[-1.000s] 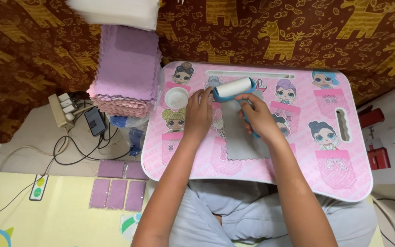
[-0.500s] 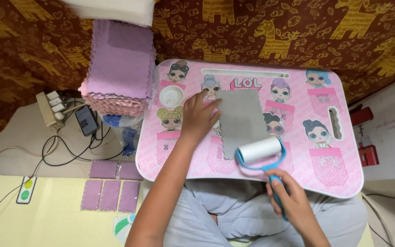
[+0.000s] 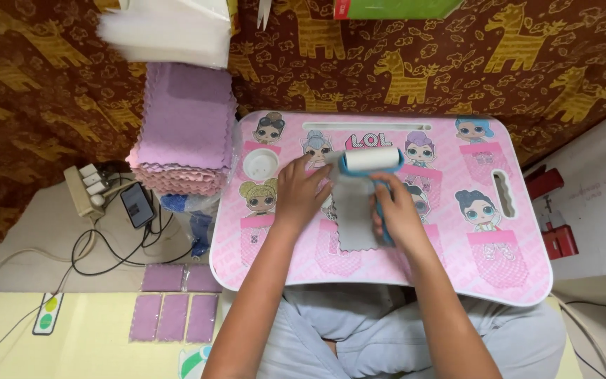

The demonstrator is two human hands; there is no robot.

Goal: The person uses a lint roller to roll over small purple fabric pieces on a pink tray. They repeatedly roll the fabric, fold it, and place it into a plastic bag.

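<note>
A pink lap table with cartoon doll pictures stands over my legs. On its middle lies a grey square cloth with zigzag edges. My left hand presses flat on the cloth's left edge. My right hand grips the blue handle of a lint roller, whose white roll rests at the cloth's far edge.
A tall stack of pink-purple cloths stands left of the table. Several purple cloths lie flat on the floor mat. A power strip, phone and cables lie at the left. A cardboard box is at the right.
My right hand has pushed the lint roller from the cloth's near edge up to its far edge. My left hand has stayed on the cloth.
</note>
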